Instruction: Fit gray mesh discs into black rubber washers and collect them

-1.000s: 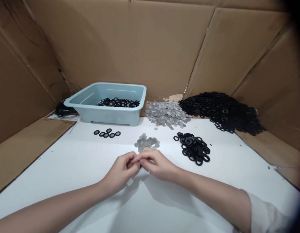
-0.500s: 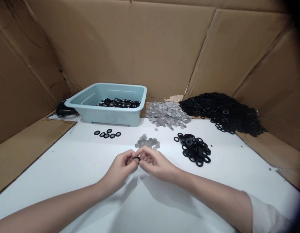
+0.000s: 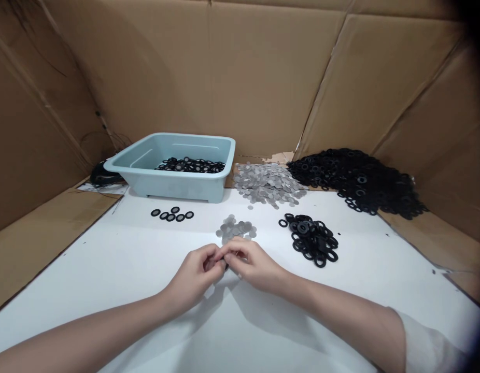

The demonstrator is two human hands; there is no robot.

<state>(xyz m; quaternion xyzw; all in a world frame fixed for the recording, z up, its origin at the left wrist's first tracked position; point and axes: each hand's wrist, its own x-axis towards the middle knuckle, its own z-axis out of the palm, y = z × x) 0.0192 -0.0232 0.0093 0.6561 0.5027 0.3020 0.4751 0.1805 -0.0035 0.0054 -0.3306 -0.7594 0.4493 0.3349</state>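
Observation:
My left hand [image 3: 195, 277] and my right hand [image 3: 251, 265] meet fingertip to fingertip low over the white table [image 3: 127, 259]. Both pinch a small black ring [image 3: 223, 265] between them, mostly hidden by the fingers. Just beyond the fingers lies a small heap of grey discs [image 3: 235, 228]. To the right of it sits a small pile of black rings [image 3: 312, 238]. Several finished rings [image 3: 172, 214] lie in a short row to the left.
A light blue tub [image 3: 173, 166] holding black rings stands at the back left. Behind the small heaps lie a large pile of grey discs [image 3: 267, 182] and a large mound of black rings [image 3: 356, 178]. Cardboard walls [image 3: 240, 72] close in the table on three sides.
The hands stayed in place; the fingers parted slightly, showing the black ring, then closed over it again.

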